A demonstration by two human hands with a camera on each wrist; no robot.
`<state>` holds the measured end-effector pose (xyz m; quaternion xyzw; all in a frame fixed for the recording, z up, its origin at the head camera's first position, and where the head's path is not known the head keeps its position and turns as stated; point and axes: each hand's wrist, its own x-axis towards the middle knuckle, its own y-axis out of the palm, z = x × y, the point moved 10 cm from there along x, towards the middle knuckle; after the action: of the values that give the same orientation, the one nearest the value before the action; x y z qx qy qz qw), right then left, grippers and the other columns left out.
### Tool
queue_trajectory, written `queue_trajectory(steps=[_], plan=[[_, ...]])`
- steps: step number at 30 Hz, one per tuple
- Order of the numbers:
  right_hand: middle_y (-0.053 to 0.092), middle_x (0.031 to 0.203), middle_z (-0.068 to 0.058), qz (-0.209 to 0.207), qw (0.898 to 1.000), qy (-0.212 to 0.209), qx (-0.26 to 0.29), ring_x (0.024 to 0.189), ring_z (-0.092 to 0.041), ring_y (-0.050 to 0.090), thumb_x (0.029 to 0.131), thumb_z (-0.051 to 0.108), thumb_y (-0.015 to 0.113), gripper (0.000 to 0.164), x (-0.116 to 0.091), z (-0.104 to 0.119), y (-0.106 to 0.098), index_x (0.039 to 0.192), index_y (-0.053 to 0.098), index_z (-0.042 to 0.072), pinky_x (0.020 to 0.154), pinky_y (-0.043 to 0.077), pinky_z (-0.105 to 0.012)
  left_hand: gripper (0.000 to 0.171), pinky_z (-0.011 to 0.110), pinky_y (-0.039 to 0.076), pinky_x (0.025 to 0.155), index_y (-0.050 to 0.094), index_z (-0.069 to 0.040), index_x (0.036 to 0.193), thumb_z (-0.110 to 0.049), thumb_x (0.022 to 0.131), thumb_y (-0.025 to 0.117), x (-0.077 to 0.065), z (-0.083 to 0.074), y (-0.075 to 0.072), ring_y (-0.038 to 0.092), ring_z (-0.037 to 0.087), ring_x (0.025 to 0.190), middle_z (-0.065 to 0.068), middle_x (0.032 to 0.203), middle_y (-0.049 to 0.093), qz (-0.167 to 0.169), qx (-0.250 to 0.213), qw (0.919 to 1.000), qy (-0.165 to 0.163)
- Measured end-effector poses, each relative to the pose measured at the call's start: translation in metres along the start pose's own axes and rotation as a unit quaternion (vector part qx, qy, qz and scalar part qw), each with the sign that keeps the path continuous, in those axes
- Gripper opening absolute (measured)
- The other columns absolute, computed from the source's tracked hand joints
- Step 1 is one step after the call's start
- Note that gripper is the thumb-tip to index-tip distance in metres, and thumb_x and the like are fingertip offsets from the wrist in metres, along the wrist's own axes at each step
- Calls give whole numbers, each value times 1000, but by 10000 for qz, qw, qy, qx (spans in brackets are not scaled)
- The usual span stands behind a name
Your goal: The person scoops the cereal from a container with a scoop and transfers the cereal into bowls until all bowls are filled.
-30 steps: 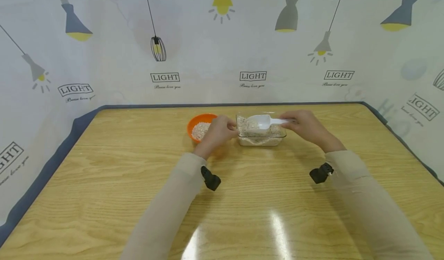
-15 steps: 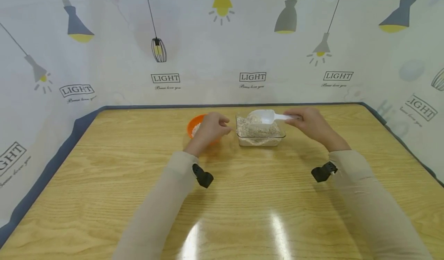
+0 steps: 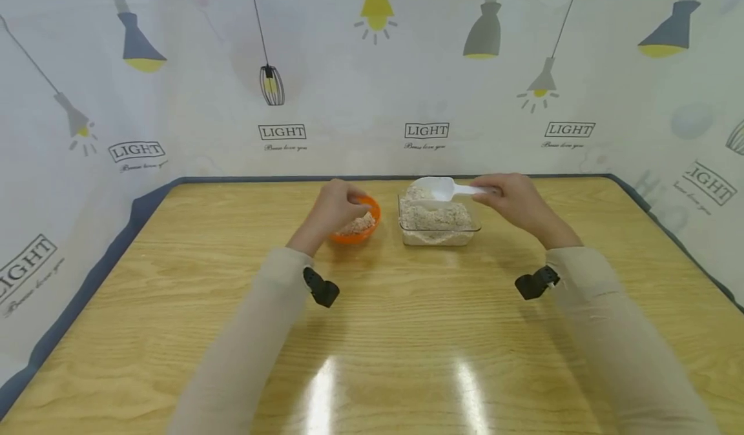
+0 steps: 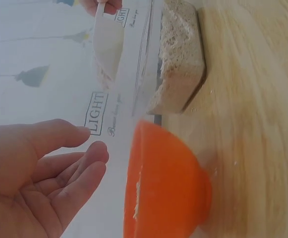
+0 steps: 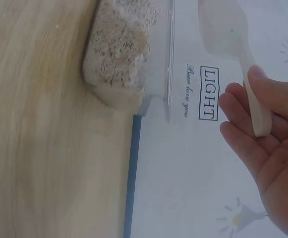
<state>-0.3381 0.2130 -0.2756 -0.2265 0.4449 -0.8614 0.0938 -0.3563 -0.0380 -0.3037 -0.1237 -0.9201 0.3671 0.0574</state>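
Note:
My right hand (image 3: 517,206) holds the handle of a white scoop (image 3: 436,188), with thumb and fingers around it in the right wrist view. Pale flakes, like oats, lie in the scoop, which is above the back of a clear glass container (image 3: 437,237) filled with the same flakes. My left hand (image 3: 332,209) is over the left side of an orange bowl (image 3: 376,215), covering part of it. Loosely bent, its fingers hold nothing in the left wrist view and appear apart from the bowl (image 4: 166,183). Flakes also lie inside the bowl.
Bowl and container stand side by side near the back of a wooden table (image 3: 407,332). Behind the table's dark back edge hangs a white cloth (image 3: 349,99) printed with lamps. A small black camera is worn on each wrist.
My left hand has moved left, away from the container's side, to above the bowl. The scoop has risen from the flakes, held in my right hand throughout.

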Motion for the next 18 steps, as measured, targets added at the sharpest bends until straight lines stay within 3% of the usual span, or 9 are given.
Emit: queue_trajectory(steps=[7, 18], plan=[[59, 112, -25, 35, 9999, -17, 126, 96, -36, 59, 87, 8, 61, 29, 11, 9, 9, 112, 61, -7, 81, 47, -47, 35, 31, 51, 73, 59, 1, 120, -12, 87, 62, -2, 11, -15, 60, 22, 92, 14, 113, 60, 36, -32, 9999, -122], [58, 116, -22, 325, 9989, -77, 322, 102, -34, 58, 89, 11, 60, 31, 24, 24, 29, 116, 61, -4, 85, 45, -46, 38, 36, 50, 76, 57, 3, 121, -14, 87, 62, -9, 32, -42, 57, 26, 99, 17, 116, 58, -55, 312, 9991, -278]])
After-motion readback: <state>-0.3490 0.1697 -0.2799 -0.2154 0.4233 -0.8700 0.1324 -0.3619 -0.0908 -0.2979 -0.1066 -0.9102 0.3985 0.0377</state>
